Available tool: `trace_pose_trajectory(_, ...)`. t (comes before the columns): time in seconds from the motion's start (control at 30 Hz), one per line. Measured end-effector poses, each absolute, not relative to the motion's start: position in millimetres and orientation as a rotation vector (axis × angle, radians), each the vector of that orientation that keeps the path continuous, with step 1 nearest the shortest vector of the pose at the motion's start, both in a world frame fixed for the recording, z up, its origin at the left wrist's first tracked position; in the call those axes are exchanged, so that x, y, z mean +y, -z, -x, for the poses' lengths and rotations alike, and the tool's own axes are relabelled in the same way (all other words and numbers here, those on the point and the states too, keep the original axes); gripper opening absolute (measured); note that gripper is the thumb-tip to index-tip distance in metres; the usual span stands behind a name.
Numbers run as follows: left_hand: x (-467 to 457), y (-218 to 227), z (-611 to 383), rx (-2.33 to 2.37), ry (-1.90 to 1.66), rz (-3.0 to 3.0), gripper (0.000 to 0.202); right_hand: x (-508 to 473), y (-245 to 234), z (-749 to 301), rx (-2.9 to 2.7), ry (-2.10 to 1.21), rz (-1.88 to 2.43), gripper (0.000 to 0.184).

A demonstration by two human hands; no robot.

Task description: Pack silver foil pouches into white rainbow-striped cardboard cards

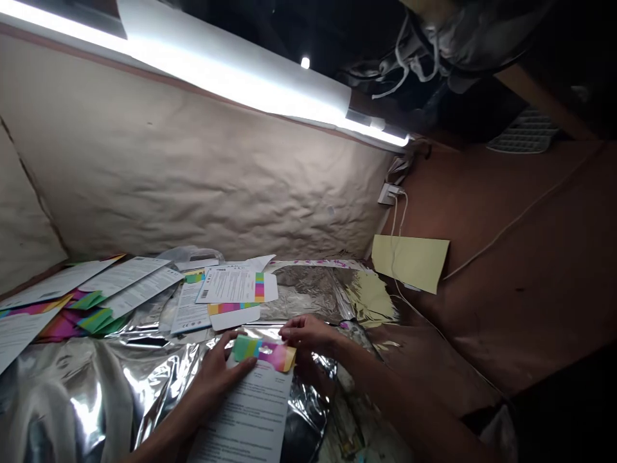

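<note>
My left hand (222, 368) grips the upper left side of a flat printed carton (255, 411), its thumb lying across the front. The carton is white with small dark text, and a rainbow-striped hang tab (265, 350) with a small slot forms its top end. Just above the tab's right corner is my right hand (307, 335), its fingertips pinched together; whether anything is between them is too small to tell. The carton's lower end runs out of the picture. Beneath both hands lies a crinkled silver foil sheet (106, 386).
Similar flat cartons (230, 286) lie just beyond my hands, and more spread in a pile (96, 296) at the left. A yellow sheet (412, 260) leans by the right wall, with white cables (400, 238) hanging from a socket (388, 193). A bright tube lamp (241, 71) crosses overhead.
</note>
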State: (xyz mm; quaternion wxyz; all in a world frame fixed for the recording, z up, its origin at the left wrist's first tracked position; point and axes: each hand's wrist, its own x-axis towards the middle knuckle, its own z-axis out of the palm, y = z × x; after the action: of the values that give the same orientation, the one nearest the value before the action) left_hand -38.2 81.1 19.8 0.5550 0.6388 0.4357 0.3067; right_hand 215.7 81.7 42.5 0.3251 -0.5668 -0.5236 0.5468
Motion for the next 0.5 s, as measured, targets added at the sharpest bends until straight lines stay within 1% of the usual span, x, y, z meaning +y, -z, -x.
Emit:
trace_pose_trajectory(0.07,86.4,-6.0,41.0,1.178,-0.784,-1.765,0.073,80.1,-65.5,-255.1,-1.34,-1.054,1.643,0.038)
trace_pose_trajectory(0.1,89.3,2.4,42.6,1.225,-0.839,-1.913,0.074,77.0,-80.6,-281.7,-1.295,-0.837,1.714,0.035)
trace_pose_trajectory(0.13,92.1,11.4,44.1,1.244,-0.902,-2.063,0.071,71.6,-96.9,-311.3,-1.232,-0.63,1.78,0.032)
trace_pose_trajectory(0.2,96.8,29.1,46.6,1.182,-0.981,-2.347,0.053,55.2,-128.4,-373.0,-1.056,-0.248,1.888,0.033)
trace_pose_trajectory(0.27,99.3,43.6,47.8,1.074,-0.939,-2.556,0.035,36.0,-151.2,-426.5,-0.884,0.038,1.963,0.036)
trace_pose_trajectory(0.33,99.4,52.0,47.4,0.994,-0.815,-2.663,0.031,21.2,-161.1,-462.9,-0.781,0.202,2.025,0.029)
trace_pose_trajectory(0.4,97.8,53.9,45.7,0.995,-0.728,-2.715,0.036,14.2,-161.2,-480.3,-0.761,0.277,2.068,0.02)
trace_pose_trajectory(0.47,96.5,51.5,43.5,1.061,-0.7,-2.738,0.038,12.8,-159.7,-481.4,-0.8,0.342,2.072,0.017)
trace_pose_trajectory(0.5,96.5,49.7,42.8,1.111,-0.707,-2.737,0.039,12.7,-161.0,-476.8,-0.829,0.393,2.055,0.018)
